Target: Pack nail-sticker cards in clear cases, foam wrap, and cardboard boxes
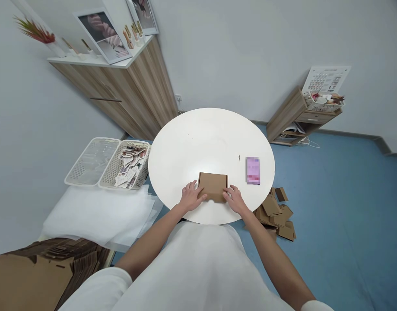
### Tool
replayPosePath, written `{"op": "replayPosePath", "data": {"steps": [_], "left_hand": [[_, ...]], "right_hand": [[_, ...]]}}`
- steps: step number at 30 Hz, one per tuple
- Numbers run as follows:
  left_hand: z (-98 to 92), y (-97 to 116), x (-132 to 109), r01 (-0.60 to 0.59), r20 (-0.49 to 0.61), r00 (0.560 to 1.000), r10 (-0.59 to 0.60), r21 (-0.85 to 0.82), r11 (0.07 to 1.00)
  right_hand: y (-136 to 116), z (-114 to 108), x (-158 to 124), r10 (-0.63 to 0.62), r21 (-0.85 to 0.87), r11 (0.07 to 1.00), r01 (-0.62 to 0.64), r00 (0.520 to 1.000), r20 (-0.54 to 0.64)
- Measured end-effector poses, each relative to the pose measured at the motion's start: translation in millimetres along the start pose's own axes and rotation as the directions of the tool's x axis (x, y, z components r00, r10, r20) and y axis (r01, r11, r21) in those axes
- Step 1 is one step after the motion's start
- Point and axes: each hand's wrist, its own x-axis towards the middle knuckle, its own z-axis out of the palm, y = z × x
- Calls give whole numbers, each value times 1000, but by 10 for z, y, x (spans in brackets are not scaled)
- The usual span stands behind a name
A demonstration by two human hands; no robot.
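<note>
A small closed brown cardboard box [213, 185] lies flat near the front edge of the round white table [211, 134]. My left hand [191, 196] rests at the box's left side, fingers spread and thumb on its front left part. On the right side my right hand [234, 198] touches the box's front right corner, its fingers apart. Neither hand is wrapped round the box. A pink and purple blurred item [252, 170] lies on the table to the right, beside a small dark thing [239, 158].
White baskets [146, 166], one with printed cards, stand left of the table above white sheets [97, 211]. Stacked flat cardboard [33, 276] is at the lower left. Brown boxes [279, 214] lie on the floor at right. A wooden cabinet [120, 90] and small shelf [289, 112] stand behind.
</note>
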Motion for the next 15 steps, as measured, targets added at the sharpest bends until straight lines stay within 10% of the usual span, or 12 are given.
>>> {"op": "replayPosePath", "data": {"steps": [8,15], "left_hand": [[51,-94,-98,177,64,984,-165,-284,942],[80,-108,-146,105,82,994,-67,-651,752]], "right_hand": [[69,56,-62,-8,264,964,15,1000,-26],[89,217,-112,3,433,901,26,998,-65]]}}
